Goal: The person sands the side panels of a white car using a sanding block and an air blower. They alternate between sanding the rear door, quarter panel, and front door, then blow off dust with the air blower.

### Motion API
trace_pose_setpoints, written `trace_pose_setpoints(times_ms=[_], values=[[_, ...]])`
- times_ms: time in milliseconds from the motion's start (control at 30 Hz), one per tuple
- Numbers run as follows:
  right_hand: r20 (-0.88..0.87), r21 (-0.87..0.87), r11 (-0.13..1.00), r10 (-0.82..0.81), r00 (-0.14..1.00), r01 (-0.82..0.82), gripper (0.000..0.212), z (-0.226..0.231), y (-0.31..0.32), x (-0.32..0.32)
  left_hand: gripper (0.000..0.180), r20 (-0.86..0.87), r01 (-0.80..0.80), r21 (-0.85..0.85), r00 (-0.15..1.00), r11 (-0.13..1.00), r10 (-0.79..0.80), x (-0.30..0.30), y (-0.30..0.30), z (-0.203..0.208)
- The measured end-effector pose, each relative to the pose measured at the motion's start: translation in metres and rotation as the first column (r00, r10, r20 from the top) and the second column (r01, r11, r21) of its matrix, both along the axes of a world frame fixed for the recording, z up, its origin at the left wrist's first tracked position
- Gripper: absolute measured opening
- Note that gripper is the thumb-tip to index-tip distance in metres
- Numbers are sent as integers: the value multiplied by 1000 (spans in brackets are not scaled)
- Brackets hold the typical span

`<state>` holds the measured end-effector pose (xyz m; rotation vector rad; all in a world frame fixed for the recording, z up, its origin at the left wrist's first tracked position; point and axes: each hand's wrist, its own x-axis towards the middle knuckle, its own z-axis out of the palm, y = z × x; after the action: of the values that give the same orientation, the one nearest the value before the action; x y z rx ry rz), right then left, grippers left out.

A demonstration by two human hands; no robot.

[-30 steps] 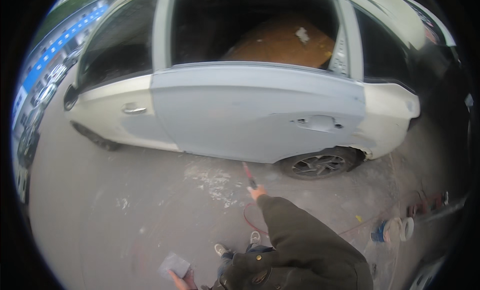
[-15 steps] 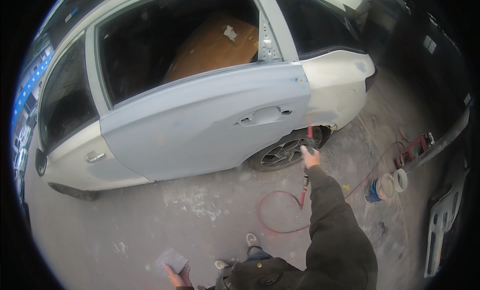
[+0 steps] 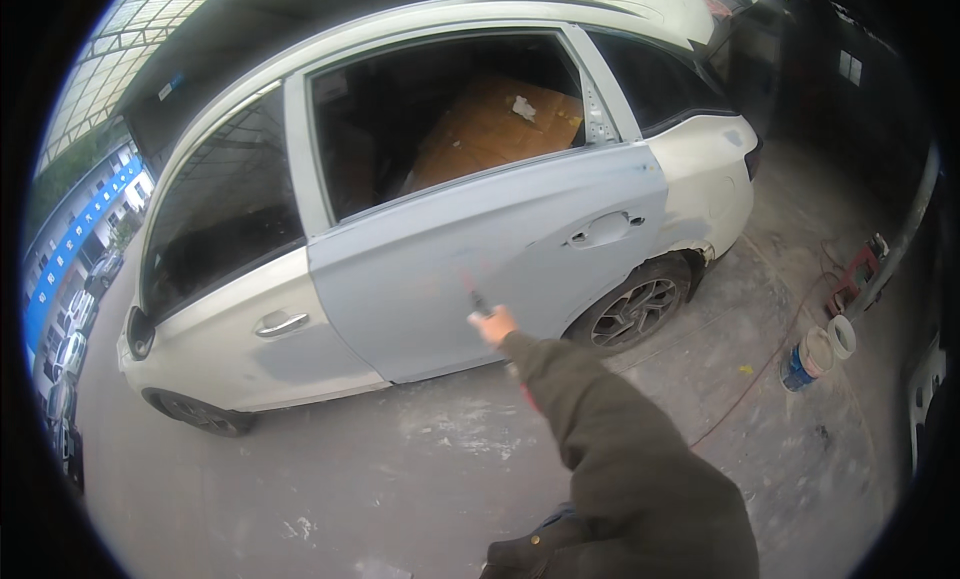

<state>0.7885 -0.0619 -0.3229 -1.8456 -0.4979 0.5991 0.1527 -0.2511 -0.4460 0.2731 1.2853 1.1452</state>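
My right hand [image 3: 493,326] is closed round an air blow gun [image 3: 480,304] with a thin red nozzle. The nozzle points at the middle of the grey-primed rear door [image 3: 400,269] of a white car. Whether the tip touches the panel I cannot tell. A short piece of red hose [image 3: 527,397] shows below my wrist, partly behind my sleeve. My left hand is out of sight. At the bottom edge only a pale patch shows, too cut off to name.
The car's white front door [image 3: 290,354] is on the left, its rear wheel [image 3: 637,314] right of my hand. Buckets [image 3: 806,363] stand on the floor at right, near a red metal stand [image 3: 855,279]. Red hose [image 3: 740,399] runs across the floor. Parked cars line the far left.
My right hand has swung left and up with the blow gun, from the rear wheel to the door's middle. The view has tilted up and left, and my left hand with its grey sheet has left it.
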Motion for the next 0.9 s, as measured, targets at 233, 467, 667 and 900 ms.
trace_pose_setpoints(times_ms=[233, 467, 667, 900], values=[[-294, -1, 838, 522, 801, -546, 42, -27, 103, -273, 72, -116, -246, 102, 959, 964, 257, -149, 3, 44], [-214, -234, 885, 356, 910, -402, 56, -136, 146, -350, 66, -89, -366, 217, 916, 905, 391, -249, 14, 44], [-169, -523, 843, -249, 954, 127, 50, -220, 118, -284, 60, -211, -534, 131, 808, 835, 550, -231, 57, 72], [54, -598, 801, 8, 999, 26, 54, -219, 184, -319, 51, -337, -193, 113, 915, 975, 221, -236, 241, 54]])
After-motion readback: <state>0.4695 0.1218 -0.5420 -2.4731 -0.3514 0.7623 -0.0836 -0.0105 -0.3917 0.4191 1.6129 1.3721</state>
